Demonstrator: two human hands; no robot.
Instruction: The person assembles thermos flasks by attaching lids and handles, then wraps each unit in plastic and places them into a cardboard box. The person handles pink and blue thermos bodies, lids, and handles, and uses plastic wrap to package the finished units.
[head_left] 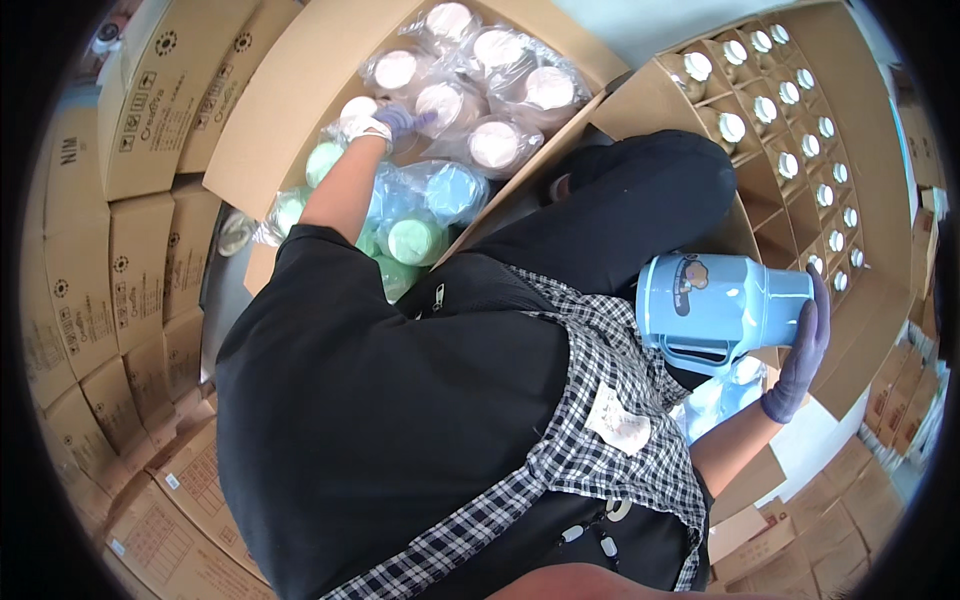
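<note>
My left hand [403, 120], in a purple glove, reaches into an open carton [290, 75] on the left. Its fingers are stretched out over the pink wrapped containers [440, 104] and touch or nearly touch one; the fingertips are partly hard to make out. Green containers [415, 240] and blue ones [450, 190] in clear plastic lie nearer in that carton. On the right, my gloved right hand [808, 345] is wrapped round the narrow end of a light blue jug [700, 300]. The jug lies sideways by my lap, handle toward me, with a cartoon picture on its side.
A divided carton [780, 215] at the right holds several bottles with white caps [765, 110] in cardboard cells. My bent leg [640, 190] lies between the two cartons. Stacked closed cartons [140, 270] line the left, and more boxes [840, 530] stand at lower right.
</note>
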